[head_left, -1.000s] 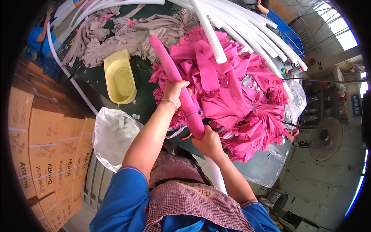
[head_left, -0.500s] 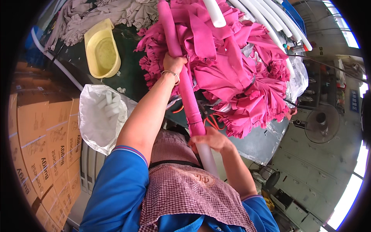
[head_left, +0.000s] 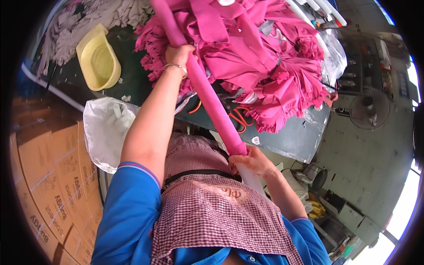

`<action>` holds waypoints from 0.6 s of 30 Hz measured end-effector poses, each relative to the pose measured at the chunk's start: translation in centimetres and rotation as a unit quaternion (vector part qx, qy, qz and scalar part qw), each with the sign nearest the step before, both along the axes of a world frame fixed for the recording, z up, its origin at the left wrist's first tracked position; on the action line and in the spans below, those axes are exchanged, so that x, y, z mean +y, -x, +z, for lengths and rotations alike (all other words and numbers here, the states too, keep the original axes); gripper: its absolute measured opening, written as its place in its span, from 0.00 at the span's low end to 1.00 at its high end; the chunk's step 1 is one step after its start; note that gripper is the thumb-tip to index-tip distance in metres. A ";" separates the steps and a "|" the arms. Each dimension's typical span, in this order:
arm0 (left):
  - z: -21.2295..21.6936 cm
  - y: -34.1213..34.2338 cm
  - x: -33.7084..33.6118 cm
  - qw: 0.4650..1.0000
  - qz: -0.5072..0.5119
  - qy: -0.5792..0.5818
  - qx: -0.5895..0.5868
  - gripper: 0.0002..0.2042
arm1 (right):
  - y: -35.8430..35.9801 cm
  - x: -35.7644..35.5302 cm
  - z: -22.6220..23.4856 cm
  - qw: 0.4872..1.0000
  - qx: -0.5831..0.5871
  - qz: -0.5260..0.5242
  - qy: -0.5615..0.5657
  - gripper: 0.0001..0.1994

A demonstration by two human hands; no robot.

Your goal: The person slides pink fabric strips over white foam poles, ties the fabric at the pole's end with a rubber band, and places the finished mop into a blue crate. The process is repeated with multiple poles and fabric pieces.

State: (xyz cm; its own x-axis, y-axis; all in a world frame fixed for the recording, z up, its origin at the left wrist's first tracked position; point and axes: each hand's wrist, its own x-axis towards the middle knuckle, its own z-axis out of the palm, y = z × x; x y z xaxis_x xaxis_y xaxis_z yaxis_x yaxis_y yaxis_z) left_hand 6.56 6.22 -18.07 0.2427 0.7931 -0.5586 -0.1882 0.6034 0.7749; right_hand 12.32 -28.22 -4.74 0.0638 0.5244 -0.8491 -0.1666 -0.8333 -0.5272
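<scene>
A long white tube slants across the front of my body, most of its length covered by a pink fabric sleeve. My left hand, with a bracelet at the wrist, is wrapped round the covered upper part. Lower down, my right hand grips the tube where the pink fabric ends and the bare white end shows. Behind the tube lies a large heap of pink fabric on the dark table. Scissors with orange handles rest on the table beside the tube, partly hidden by it.
At the left stand a yellow plastic basin and a white bag holding short white pieces. Greyish fabric lies at the far left. Stacked cardboard boxes line the left side; a fan is at the right.
The tube's lower end and my right hand have shifted right and slightly down in view. Wrinkles in the sleeve above my right hand have smoothed out. The view has shifted over the table.
</scene>
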 end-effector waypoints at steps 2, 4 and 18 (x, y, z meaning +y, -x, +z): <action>1.9 1.2 0.6 0.998 -0.007 0.024 -0.051 0.13 | -0.9 -0.9 -0.4 0.986 -0.143 0.066 -0.063 0.17; 5.0 4.1 1.3 0.998 -0.005 -0.025 -0.054 0.14 | -1.5 -1.3 -0.1 0.941 -0.302 0.113 -0.106 0.21; 13.3 10.1 -16.9 0.373 -0.642 -0.584 0.330 0.30 | -2.1 3.8 -7.5 0.936 -0.051 0.088 -0.337 0.19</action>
State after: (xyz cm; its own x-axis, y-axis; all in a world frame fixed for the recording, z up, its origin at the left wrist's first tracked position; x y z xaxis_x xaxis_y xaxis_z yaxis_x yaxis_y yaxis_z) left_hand -3.50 -10.71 -4.77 0.9560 0.0564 -0.2880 0.1383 -0.9521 0.2729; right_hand 14.45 -24.43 -12.24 -0.0116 0.9486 -0.3162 0.0212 -0.3160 -0.9485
